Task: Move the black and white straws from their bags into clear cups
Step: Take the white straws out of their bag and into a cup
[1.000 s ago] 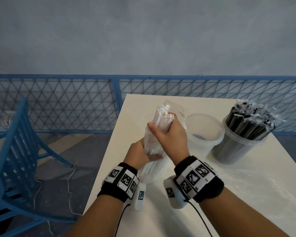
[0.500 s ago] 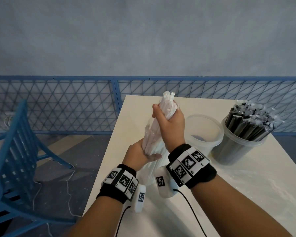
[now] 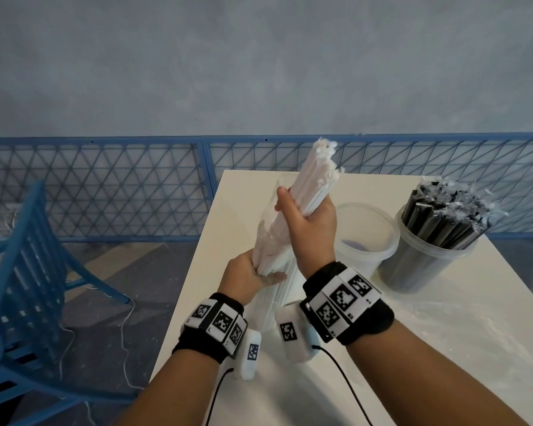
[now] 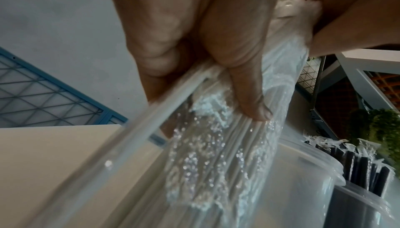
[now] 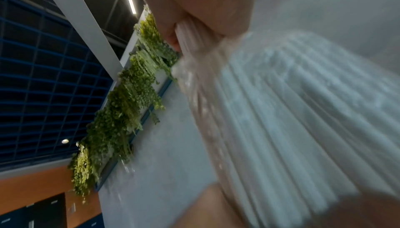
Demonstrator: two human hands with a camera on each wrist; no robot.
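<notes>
Here, at far left, a blue chair (image 3: 22, 272) stands off the tabletop (image 3: 443, 348), clear of the work. Next comes the left hand (image 3: 246, 273), its fingers curled round the lower part of the bag (image 3: 266, 238), pinning the plastic low. Just right of it and higher, the right hand (image 3: 308, 229) is wrapped round the bundle of white straws (image 3: 313, 179), whose upper ends stick up bare above the bag's mouth while their lower lengths sit inside it. Beyond the right wrist stands the empty cup (image 3: 366, 235), and beside that the cup (image 3: 425, 265) already packed with black straws (image 3: 446, 216).

So the black half looks done, and the step in hand is drawing the white bundle free of its bag. The next move likely calls for a firm grip so none slide loose, pulling up until the ends clear the plastic, then swinging right and lowering them upright into the empty cup.
</notes>
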